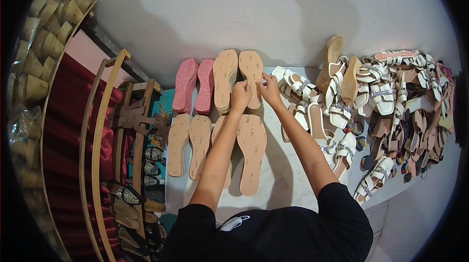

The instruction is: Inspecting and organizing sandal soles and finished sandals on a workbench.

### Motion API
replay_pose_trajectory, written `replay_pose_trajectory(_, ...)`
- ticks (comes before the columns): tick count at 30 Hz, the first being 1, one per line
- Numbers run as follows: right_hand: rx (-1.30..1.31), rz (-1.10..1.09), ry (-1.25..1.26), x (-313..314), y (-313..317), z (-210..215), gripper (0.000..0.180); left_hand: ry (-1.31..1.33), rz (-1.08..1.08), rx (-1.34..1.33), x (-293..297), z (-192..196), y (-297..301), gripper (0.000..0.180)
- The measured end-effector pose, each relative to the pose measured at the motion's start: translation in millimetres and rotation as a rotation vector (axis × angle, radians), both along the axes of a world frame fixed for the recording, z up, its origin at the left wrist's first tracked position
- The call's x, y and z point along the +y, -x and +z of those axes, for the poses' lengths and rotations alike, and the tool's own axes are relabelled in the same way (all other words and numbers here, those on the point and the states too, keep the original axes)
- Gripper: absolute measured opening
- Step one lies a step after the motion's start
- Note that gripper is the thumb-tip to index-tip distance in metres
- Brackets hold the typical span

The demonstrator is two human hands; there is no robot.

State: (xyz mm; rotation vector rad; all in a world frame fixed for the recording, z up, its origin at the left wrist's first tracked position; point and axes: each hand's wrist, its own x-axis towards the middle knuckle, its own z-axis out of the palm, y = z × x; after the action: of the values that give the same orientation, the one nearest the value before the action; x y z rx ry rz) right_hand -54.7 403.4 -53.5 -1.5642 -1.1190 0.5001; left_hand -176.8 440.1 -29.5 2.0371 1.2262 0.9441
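Touching the stack of tan insoles (pixel 250 69) at the right of the bench's upper row, the left hand (pixel 241 97) sits at its lower left edge and the right hand (pixel 270 90) at its right edge. The fingers (pixel 266 84) are bent inward, but their tips are partly turned from view, so I cannot tell whether they grip the stack or merely rest against it. This stack stands near the wall (pixel 244 13), just beside another tan stack (pixel 225 76); two piles of pink speckled soles (pixel 185 83) lie to the left. The lower edge of the handled stack is partly covered by the left hand.

Below, the left forearm hides much of the third tan pile (pixel 219 127); how many layers lie under the long tan insole (pixel 251 152) beside it is unclear. On the right of the white bench (pixel 278 169), white sandals (pixel 382 98) overlap, many straps and soles covered, and the heap's far edge blurs together. At far left, wooden blocks (pixel 51 47) show dimly through clear plastic, cut off by the dark rim. Footwear on the wooden rack (pixel 101 149) is shadowed and hard to separate.
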Motion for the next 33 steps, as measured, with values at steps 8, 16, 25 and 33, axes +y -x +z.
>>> replay_pose_trajectory(8, -0.078, -0.031, -0.057, -33, -11, 12, 0.046, -0.139, 0.050, 0.067, -32, 27, -6, 0.037)
replay_pose_trajectory(16, -0.010, -0.061, -0.232, -151, -26, 59, 0.035, -0.198, -0.078, -0.048, -124, 57, -42, 0.036)
replay_pose_trajectory(25, -0.041, -0.307, -0.247, -289, -99, 58, 0.033, -0.109, -0.335, -0.154, -255, 51, -131, 0.038)
replay_pose_trajectory(33, -0.118, -0.513, -0.207, -407, -196, 62, 0.033, -0.159, -0.515, -0.182, -348, 51, -236, 0.035)
